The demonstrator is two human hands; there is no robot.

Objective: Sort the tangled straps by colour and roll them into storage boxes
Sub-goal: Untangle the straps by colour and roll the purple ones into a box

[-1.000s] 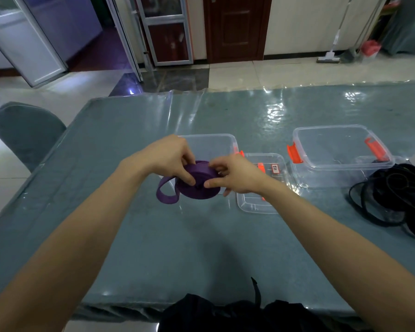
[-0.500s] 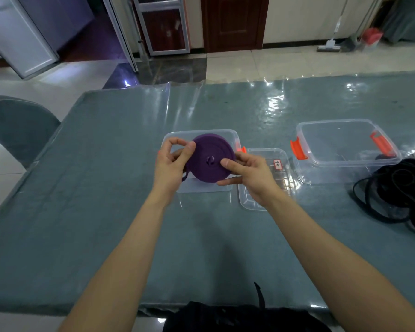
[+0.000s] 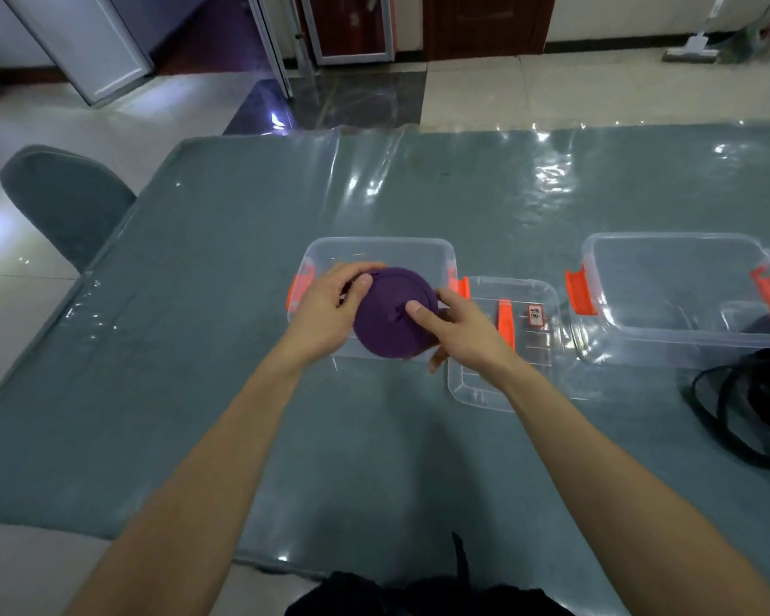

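A purple strap wound into a flat round roll (image 3: 392, 320) is held between both hands over a clear storage box with orange clips (image 3: 376, 251). My left hand (image 3: 327, 306) grips the roll's left edge, thumb on top. My right hand (image 3: 459, 326) holds its right side, index finger pressed on the roll's centre and other fingers beneath it. A tangle of black straps (image 3: 756, 406) lies on the table at the far right.
A clear lid with an orange clip and a label (image 3: 525, 331) lies to the right of the box. A second, larger clear box (image 3: 681, 300) stands further right. A grey chair (image 3: 63, 202) is at the table's left edge. Dark clothing shows at the bottom edge.
The loose purple tail has been wound in. Both hands have carried the finished roll forward from above the table to over the clear box.
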